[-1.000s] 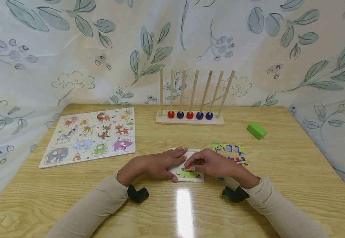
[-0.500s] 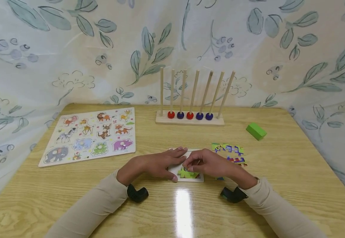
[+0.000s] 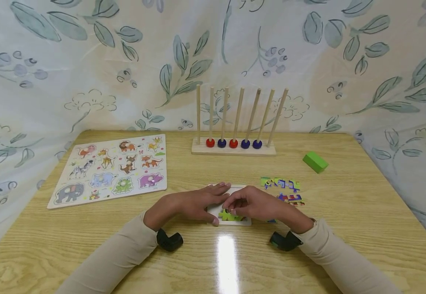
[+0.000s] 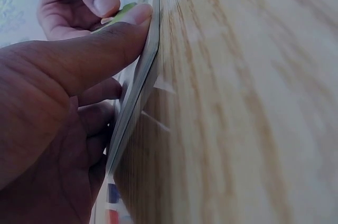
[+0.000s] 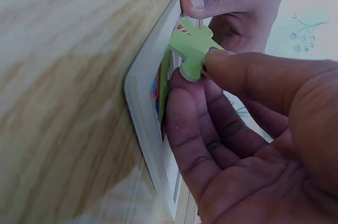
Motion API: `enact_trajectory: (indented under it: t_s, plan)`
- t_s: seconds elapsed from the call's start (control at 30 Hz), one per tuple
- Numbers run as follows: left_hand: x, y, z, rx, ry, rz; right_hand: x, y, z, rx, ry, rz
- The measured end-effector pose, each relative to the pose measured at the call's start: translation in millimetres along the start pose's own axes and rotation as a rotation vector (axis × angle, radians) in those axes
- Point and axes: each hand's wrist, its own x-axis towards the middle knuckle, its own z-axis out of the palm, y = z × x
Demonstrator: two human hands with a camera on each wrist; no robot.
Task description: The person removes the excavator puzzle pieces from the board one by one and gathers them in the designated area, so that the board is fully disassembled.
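My right hand (image 3: 257,204) pinches a light green jigsaw piece (image 5: 193,47) between thumb and fingers. The piece is tilted up over a small white puzzle tray (image 5: 138,84). Another green-edged piece (image 5: 164,84) lies inside the tray beneath it. My left hand (image 3: 201,203) rests on the tray's left side with its fingers extended, its thumb (image 4: 113,42) lying on the near rim. Just right of the tray, loose jigsaw pieces (image 3: 290,199) with coloured train parts lie on the table, partly hidden by the right hand.
An animal knob puzzle board (image 3: 99,192) lies at the left. At the back stands a wooden peg rack (image 3: 235,151) with red and blue beads on upright rods. A green block (image 3: 315,162) is at the right. A patterned cloth (image 3: 143,61) hangs behind the table.
My right hand has shifted slightly left over the tray, and the pinched green piece has turned and moved left with it. The left hand stays in place.
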Motion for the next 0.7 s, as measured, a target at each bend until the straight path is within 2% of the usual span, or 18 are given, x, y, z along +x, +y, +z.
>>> enact_trajectory:
  t_s: [0.27, 0.5, 0.7]
  plan:
    - [-0.4, 0.3, 0.0, 0.009, 0.009, 0.002, -3, -4, -2.8, -0.005, 0.043, 0.013]
    - [-1.4, 0.8, -0.1, 0.024, 0.003, 0.002, -11, -4, -11.7, -0.001, 0.061, -0.016]
    - [-0.4, -0.3, 1.2, 0.038, 0.003, 0.008, -20, -2, -18.8, -0.025, 0.079, 0.029]
